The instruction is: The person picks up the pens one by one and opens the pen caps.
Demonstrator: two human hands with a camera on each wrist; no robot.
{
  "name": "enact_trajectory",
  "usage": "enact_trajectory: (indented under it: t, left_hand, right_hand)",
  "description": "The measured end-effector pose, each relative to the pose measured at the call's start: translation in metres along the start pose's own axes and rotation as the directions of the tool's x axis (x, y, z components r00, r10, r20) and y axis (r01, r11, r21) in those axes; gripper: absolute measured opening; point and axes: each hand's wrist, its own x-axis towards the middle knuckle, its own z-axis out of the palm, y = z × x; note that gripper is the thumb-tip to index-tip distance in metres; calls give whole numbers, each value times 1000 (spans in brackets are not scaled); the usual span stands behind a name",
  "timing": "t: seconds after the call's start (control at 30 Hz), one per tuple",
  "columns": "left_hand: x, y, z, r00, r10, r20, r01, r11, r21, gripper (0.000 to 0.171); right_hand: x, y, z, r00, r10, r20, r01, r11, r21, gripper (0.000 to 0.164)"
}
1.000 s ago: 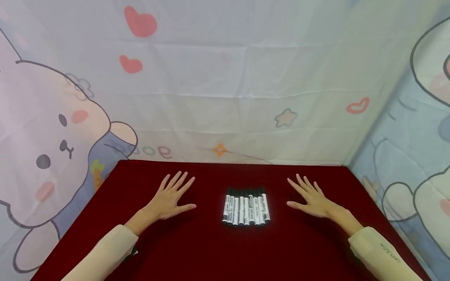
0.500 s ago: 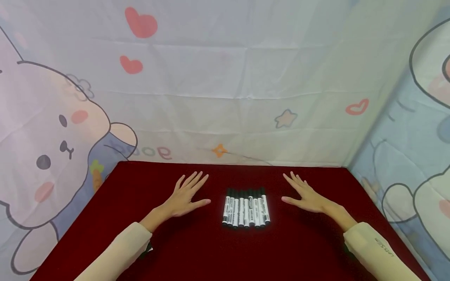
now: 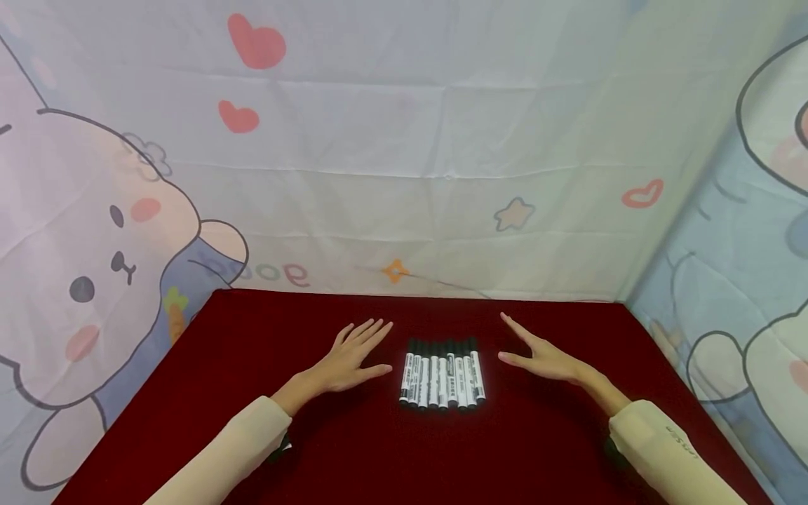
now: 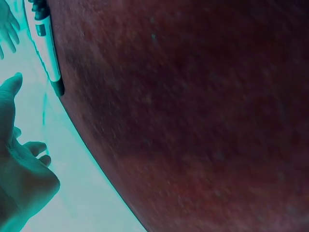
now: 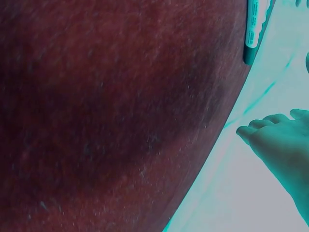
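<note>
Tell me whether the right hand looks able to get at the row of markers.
Probably yes: the right hand is open beside the row of markers, holding nothing, and the head view shows only red surface between them.

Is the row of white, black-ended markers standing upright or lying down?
Lying down: the head view shows the white, black-ended markers side by side on the dark red cloth, their long sides facing up.

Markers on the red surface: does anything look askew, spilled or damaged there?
Nothing spilled or damaged stands out. The markers lie side by side on the red surface, only slightly askew: their near ends form an uneven line.
</note>
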Motion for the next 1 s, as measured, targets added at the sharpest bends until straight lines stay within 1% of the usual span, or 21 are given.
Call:
enact_trajectory:
  t: [0.13, 0.3, 0.43, 0.53, 0.6, 0.7, 0.77, 0.9, 1.0]
  left_hand:
    - [4, 4, 4, 1000, 7, 19, -6, 999, -41, 78]
    - [11, 7, 12, 998, 26, 50, -20, 994, -105, 78]
    - [16, 11, 17, 997, 35, 68, -21, 981, -192, 74]
    - [18, 15, 20, 998, 40, 48, -26, 964, -265, 67]
    - [20, 17, 23, 998, 54, 23, -45, 952, -304, 64]
    - [23, 20, 26, 997, 72, -5, -69, 935, -346, 61]
    - [25, 21, 29, 997, 72, -5, -69, 927, -369, 62]
    - [27, 23, 33, 999, 45, -10, -46, 923, -383, 63]
    - [27, 23, 37, 999, 29, -35, -39, 929, -368, 63]
  right_hand:
    - [3, -2, 3, 1000, -5, 12, 4, 998, 57, 86]
    - [5, -5, 6, 999, -38, 29, 34, 993, 117, 85]
    - [6, -8, 7, 998, -55, 35, 48, 986, 160, 82]
    - [6, -9, 8, 998, -51, 42, 42, 981, 191, 81]
    - [5, -9, 9, 997, -60, 49, 49, 979, 198, 79]
    - [7, -9, 11, 996, -64, 55, 51, 975, 218, 77]
    - [8, -10, 13, 996, -68, 57, 54, 973, 223, 76]
    - [9, -11, 15, 996, -73, 57, 58, 972, 229, 74]
    - [8, -12, 16, 995, -83, 64, 66, 971, 230, 73]
